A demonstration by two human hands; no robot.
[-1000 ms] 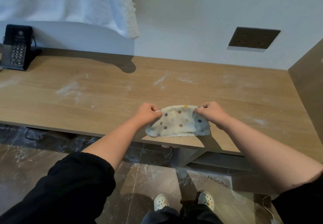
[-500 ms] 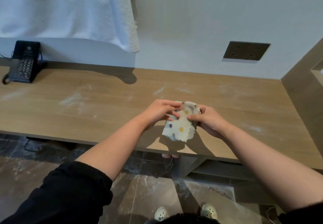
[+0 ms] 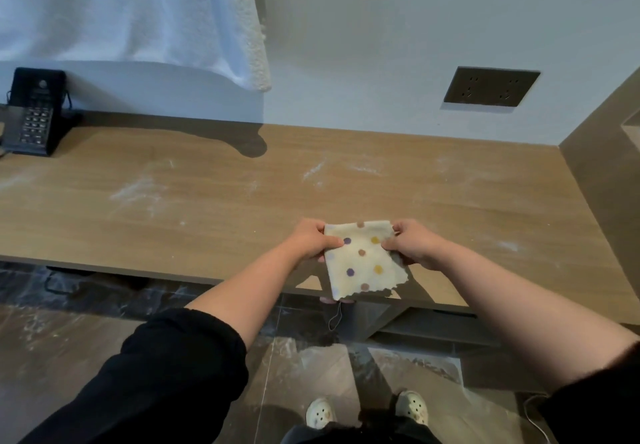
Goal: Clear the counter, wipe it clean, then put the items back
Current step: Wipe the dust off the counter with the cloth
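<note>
While left hand (image 3: 313, 243) and right hand (image 3: 414, 246) pinch its top corners | cloth (image 3: 363, 265): cream, polka-dotted, wavy-hemmed

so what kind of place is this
Likely a hotel room: a phone sits on a long wood counter, a white towel hangs above it, and a socket panel is set in the wall.

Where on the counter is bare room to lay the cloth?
The counter is bare, except white dust, from the telephone at left to the side panel at right. Left hand and right hand hold the dotted cloth over its near edge. Only the telephone's corner is crowded.
</note>
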